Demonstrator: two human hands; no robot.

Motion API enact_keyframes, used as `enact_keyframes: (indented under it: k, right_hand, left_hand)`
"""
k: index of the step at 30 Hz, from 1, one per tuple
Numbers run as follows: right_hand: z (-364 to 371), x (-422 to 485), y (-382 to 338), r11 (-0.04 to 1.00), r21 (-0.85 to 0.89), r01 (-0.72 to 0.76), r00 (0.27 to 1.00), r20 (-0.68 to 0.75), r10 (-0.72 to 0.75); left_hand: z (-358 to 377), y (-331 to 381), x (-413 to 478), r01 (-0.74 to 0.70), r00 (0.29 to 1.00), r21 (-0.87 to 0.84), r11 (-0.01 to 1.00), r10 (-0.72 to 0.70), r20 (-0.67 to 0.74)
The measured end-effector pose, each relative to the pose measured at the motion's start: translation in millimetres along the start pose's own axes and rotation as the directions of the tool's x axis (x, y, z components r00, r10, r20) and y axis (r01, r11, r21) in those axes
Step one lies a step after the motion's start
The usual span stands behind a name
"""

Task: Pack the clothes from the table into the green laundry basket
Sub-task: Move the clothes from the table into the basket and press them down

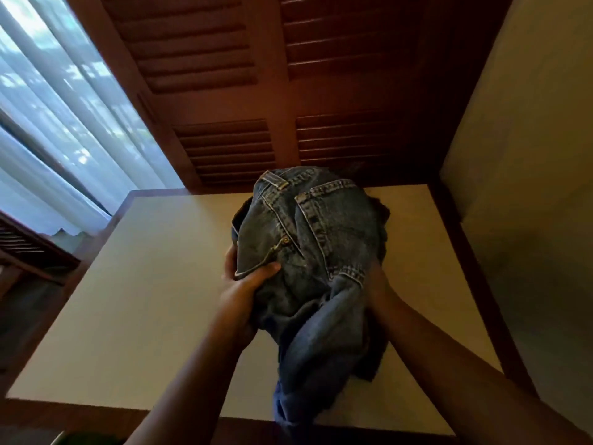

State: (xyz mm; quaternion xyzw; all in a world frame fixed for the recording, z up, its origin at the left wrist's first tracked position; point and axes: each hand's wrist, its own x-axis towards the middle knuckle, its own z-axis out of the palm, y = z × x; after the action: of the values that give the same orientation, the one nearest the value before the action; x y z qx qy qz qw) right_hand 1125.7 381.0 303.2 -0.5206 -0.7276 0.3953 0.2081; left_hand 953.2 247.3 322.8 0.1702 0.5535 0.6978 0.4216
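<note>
- At far left, pale sheer curtains (48, 101) hang in soft vertical folds.
- A dark green rim, perhaps the laundry basket (69, 439), barely shows at the bottom left edge.
- The table (134, 300) has a smooth, matte cream top with a dark wooden border.
- The left hand (245, 290) reaches forward, fingers curled shut on the jeans' left side, thumb pressed over a seam.
- The jeans (308, 252), faded blue denim with tan stitching and a brass rivet, are bunched into a rounded bundle, legs trailing onto the table's near edge.
- The right hand (378, 287) presses against the bundle's right side; its fingers are hidden by fabric, so its grip cannot be judged.
- Behind stand reddish-brown louvred wooden doors (263, 91).
</note>
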Motion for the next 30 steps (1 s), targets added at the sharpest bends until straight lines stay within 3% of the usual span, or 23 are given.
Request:
enact_keyframes:
  k: [1,3,5,7,9,12,19,22,30]
  right_hand:
    - [-0.2,19.9,0.7,0.990,-0.070,0.119,0.992,-0.042,-0.122]
    - [-0.5,59.9,10.9,0.962,-0.187,0.198,0.978,0.111,-0.179]
    - [-1.0,96.5,12.6,0.940,-0.303,0.158,0.978,0.180,-0.107]
    - [2.1,113.0,13.0,0.951,-0.310,0.001,0.997,0.068,0.022]
    - [12.7,126.4,14.8,0.955,-0.188,-0.231,0.973,-0.018,0.232]
    - [34.1,138.1,30.4,0.907,-0.202,-0.369,0.915,0.091,0.393]
    - [54.0,154.8,61.3,0.894,-0.166,-0.416,0.891,0.123,0.438]
    - [57.4,152.6,68.5,0.885,-0.071,-0.460,0.884,0.065,0.464]
    - [54.5,145.4,66.8,0.780,-0.025,-0.626,0.779,0.028,0.626]
  left_hand:
    - [-4.5,5.7,5.5,-0.050,0.997,0.028,0.998,0.051,-0.065]
    - [-27.3,11.3,23.1,-0.159,0.972,0.177,0.971,0.185,-0.142]
    - [-48.4,11.9,38.6,-0.211,0.936,0.448,0.869,0.312,-0.163]
    - [-62.8,5.8,51.5,-0.151,0.906,0.781,0.606,0.401,-0.136]
    - [-67.6,-7.8,57.8,-0.105,0.921,0.919,0.379,0.387,-0.054]
    - [-64.8,-24.5,60.6,-0.081,0.975,0.936,0.342,0.224,0.002]
    - [-49.9,-39.7,38.9,-0.109,0.992,0.938,0.330,0.103,0.079]
    - [-41.3,-50.4,25.8,-0.054,0.998,0.950,0.308,-0.010,0.060]
    - [-40.6,-80.4,5.7,0.114,0.950,0.993,0.014,-0.294,-0.105]
